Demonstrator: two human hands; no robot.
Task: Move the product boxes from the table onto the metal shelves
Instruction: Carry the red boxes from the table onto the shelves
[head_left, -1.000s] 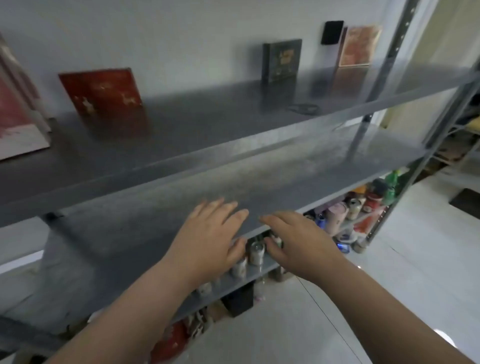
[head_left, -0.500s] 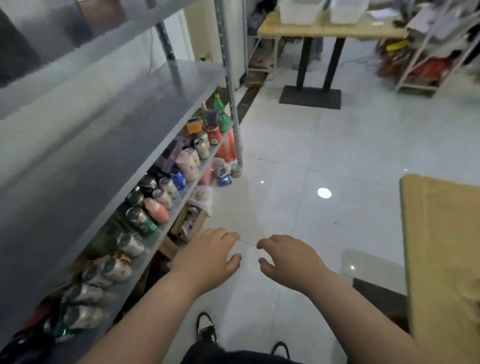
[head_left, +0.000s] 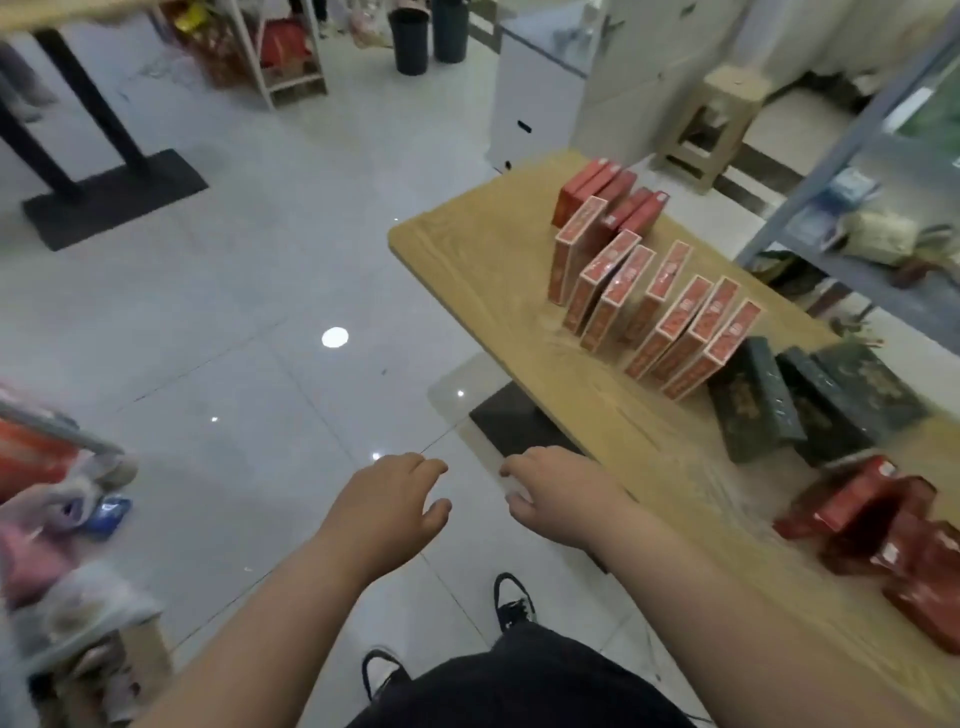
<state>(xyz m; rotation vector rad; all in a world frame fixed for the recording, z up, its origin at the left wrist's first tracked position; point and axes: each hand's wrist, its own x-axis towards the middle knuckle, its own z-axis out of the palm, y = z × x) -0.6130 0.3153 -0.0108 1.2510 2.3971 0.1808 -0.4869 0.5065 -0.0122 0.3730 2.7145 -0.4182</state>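
Your left hand (head_left: 387, 506) and right hand (head_left: 558, 493) hover empty, fingers loosely spread, beside the table (head_left: 493, 249); red boxes (head_left: 670, 317) stand untouched.

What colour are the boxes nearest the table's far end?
Red boxes, seen in the head view.

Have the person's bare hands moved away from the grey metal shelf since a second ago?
Yes. Both the left hand and right hand, empty, left the shelf edge and now hang over the floor beside the wooden table.
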